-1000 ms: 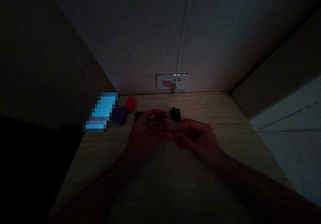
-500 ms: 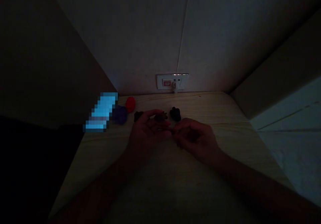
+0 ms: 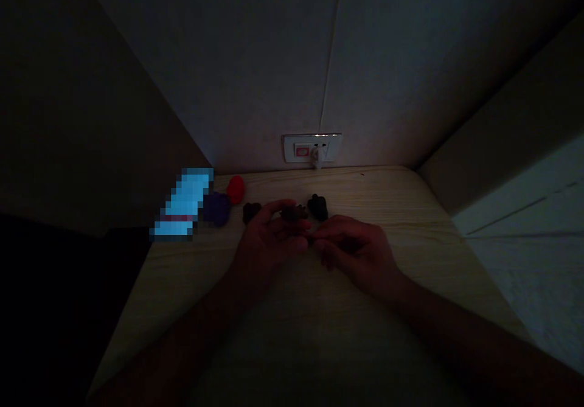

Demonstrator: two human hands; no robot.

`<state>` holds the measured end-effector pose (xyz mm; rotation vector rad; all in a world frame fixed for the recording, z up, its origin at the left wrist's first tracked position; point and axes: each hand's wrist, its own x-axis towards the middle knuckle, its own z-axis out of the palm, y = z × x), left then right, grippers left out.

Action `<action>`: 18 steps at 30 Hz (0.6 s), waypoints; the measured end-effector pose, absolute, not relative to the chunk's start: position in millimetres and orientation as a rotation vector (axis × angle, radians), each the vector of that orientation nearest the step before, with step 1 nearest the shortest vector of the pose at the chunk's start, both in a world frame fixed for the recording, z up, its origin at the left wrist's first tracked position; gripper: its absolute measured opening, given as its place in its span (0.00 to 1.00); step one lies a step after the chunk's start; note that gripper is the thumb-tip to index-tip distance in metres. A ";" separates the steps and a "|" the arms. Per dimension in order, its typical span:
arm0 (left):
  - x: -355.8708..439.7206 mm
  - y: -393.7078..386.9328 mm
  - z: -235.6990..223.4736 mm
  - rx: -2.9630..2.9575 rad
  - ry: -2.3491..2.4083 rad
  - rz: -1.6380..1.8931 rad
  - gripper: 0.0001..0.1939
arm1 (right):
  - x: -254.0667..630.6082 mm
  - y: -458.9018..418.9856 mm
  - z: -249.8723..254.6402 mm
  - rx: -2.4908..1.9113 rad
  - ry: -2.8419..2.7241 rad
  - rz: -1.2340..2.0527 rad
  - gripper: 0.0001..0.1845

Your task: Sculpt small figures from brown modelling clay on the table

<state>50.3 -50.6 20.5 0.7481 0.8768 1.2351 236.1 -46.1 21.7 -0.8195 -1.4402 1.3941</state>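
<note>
In the dim light my left hand (image 3: 269, 240) is closed around a dark brown lump (image 3: 292, 214), which looks like modelling clay with small bumps on its right side. My right hand (image 3: 358, 249) is closed in a pinch, its fingertips at a small dark piece (image 3: 311, 238) by the left thumb. What that piece is made of, and whether it joins the brown lump, is too dark to tell. A black lump (image 3: 318, 207) lies just beyond the right fingers. Another brown lump (image 3: 250, 213) is partly behind the left hand.
On the wooden tabletop (image 3: 292, 334), a red lump (image 3: 236, 189) and a purple lump (image 3: 216, 208) lie at the back left. Beside them is a bright, pixelated blue panel (image 3: 185, 203). A wall socket (image 3: 312, 148) with a plug (image 3: 317, 156) sits above the back edge.
The right fingertips have shifted slightly at the small dark piece. The left hand keeps its hold on the brown lump, and the view has moved a little.
</note>
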 end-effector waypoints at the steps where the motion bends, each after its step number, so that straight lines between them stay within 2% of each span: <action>1: 50.0 -50.4 19.9 0.755 0.882 1.232 0.32 | 236.3 -46.0 21.5 -0.814 -1.444 1.391 0.04; 8: 49.1 -51.0 19.0 0.781 0.921 1.234 0.34 | 237.0 -43.1 19.8 -0.812 -1.484 1.358 0.06; 18: 48.5 -49.6 16.8 0.827 0.919 1.248 0.36 | 236.2 -43.6 20.0 -0.789 -1.470 1.364 0.02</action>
